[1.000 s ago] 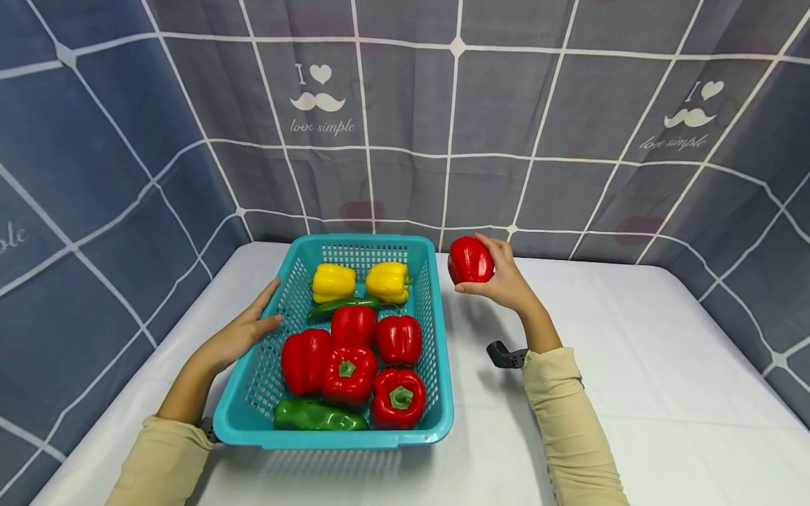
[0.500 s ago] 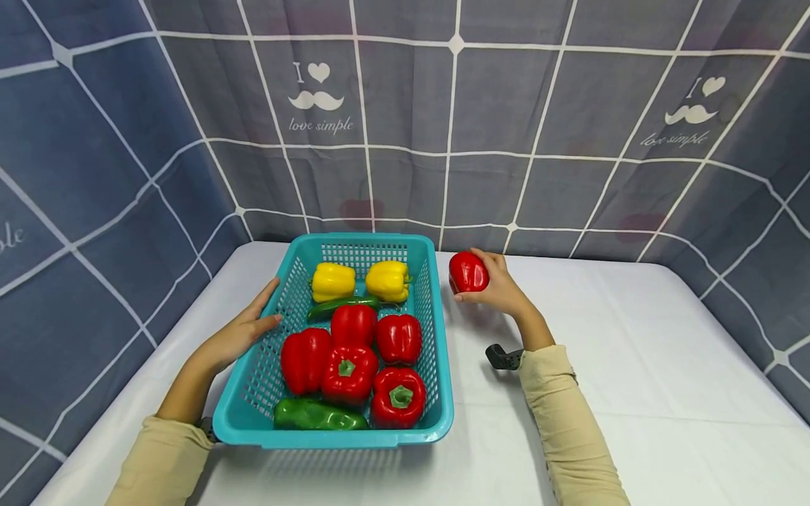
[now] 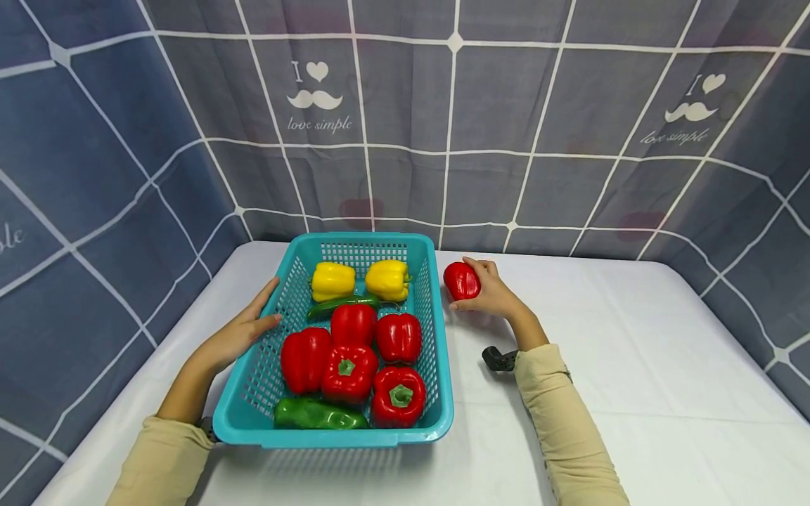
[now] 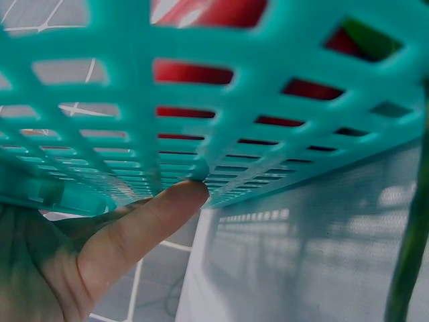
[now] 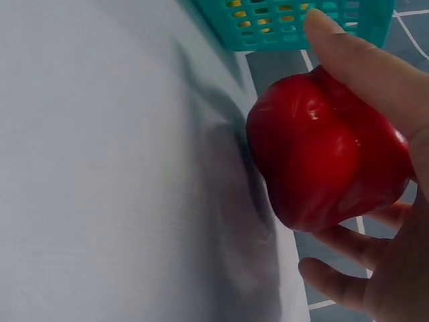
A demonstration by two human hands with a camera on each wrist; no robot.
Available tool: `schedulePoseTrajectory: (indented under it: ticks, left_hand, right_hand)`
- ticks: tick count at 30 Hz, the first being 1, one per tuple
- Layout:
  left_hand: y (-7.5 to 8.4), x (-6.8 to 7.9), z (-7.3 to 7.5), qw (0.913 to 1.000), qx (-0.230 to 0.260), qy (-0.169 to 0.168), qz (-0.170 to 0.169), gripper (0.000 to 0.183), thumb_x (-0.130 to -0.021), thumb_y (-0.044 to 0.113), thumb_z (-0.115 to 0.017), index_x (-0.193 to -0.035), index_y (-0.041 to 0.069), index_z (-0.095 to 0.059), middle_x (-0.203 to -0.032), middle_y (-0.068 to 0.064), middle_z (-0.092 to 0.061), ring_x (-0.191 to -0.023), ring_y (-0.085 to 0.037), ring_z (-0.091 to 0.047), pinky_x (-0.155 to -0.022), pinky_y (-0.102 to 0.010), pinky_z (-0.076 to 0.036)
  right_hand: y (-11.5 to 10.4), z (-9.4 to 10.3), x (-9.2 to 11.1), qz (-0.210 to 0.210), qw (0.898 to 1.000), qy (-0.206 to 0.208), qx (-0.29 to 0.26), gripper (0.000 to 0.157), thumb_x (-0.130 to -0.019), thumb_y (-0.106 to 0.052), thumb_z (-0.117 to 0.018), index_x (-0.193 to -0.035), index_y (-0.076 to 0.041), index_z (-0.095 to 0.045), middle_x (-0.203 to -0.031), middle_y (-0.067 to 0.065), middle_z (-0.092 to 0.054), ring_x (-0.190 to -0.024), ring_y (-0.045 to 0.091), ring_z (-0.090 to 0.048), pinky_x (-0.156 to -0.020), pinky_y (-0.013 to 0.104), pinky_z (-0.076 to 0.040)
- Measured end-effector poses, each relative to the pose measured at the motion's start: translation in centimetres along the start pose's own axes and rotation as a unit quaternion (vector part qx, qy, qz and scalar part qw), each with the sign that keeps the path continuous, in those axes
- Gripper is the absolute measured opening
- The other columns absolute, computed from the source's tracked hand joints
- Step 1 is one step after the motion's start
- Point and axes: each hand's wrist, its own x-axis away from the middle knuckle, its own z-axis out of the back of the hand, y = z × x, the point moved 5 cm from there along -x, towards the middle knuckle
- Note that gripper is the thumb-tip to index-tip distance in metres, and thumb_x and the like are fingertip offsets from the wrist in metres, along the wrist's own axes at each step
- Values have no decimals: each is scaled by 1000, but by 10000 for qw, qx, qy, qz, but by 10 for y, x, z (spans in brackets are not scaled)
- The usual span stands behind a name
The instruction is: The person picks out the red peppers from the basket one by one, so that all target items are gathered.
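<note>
My right hand [image 3: 493, 292] grips a red bell pepper [image 3: 461, 281] between thumb and fingers, just right of the turquoise basket [image 3: 446, 379]. In the right wrist view the bell pepper [image 5: 322, 154] is low over the white cloth; whether it touches cannot be told. My left hand [image 3: 233, 341] rests against the basket's left side with fingers fairly straight. The left wrist view shows the thumb [image 4: 144, 235] on the basket's slotted outer wall [image 4: 228, 127].
Inside the basket lie several red bell peppers [image 3: 350, 374], two yellow bell peppers [image 3: 387, 280], a thin green vegetable [image 3: 342, 307] and a large green pepper [image 3: 320, 414]. A white cloth [image 3: 664, 365] covers the table. Grey-blue curtains [image 3: 493, 105] stand behind and at both sides.
My right hand has lowered the red bell pepper toward the table and lately brought it slightly left, nearer the basket. The left hand and basket stay in place.
</note>
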Motion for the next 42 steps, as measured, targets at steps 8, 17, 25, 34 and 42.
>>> schedulePoseTrajectory:
  ticks: [8, 17, 25, 34, 42]
  left_hand:
    - [0, 1, 0, 10000, 20, -14, 33, 69, -96, 14, -35, -146, 11, 14, -151, -22, 10, -132, -50, -9, -98, -67, -21]
    - [0, 0, 0, 10000, 28, 5, 33, 70, -96, 15, -36, -146, 10, 13, -151, -20, 11, -133, -49, -6, -99, -68, -16]
    - [0, 0, 0, 10000, 50, 10, 50, 70, -96, 15, -36, -145, 10, 14, -151, -20, 13, -134, -48, -3, -99, -70, -12]
    - [-1, 1, 0, 10000, 50, 14, 81, 71, -97, 17, -37, -146, 12, 14, -151, -18, 14, -135, -47, 0, -99, -70, -10]
    - [-1, -1, 1, 10000, 52, 6, 74, 70, -97, 16, -36, -146, 12, 14, -151, -18, 13, -135, -47, -2, -99, -70, -11]
  right_hand:
    - [-1, -3, 2, -74, 9996, -270, 64, 105, -65, -36, -80, -146, -15, -16, -140, 17, -17, -125, 40, -31, -96, 53, -40]
    - [-9, 3, 8, -76, 9987, -462, 202, 101, -66, -30, -80, -145, -14, -18, -139, 18, -17, -126, 40, -30, -98, 54, -36]
    - [-10, 11, 12, -130, 9969, -679, 369, 91, -70, -25, -76, -144, -13, -24, -137, 20, -23, -124, 40, -32, -95, 54, -39]
    - [-15, 18, 15, -10, 9964, -732, 425, 87, -73, -22, -73, -144, -10, -23, -137, 22, -24, -124, 41, -31, -93, 55, -41]
    - [-21, 23, 16, 29, 9962, -726, 488, 86, -74, -23, -72, -144, -10, -24, -139, 22, -22, -126, 40, -28, -95, 56, -39]
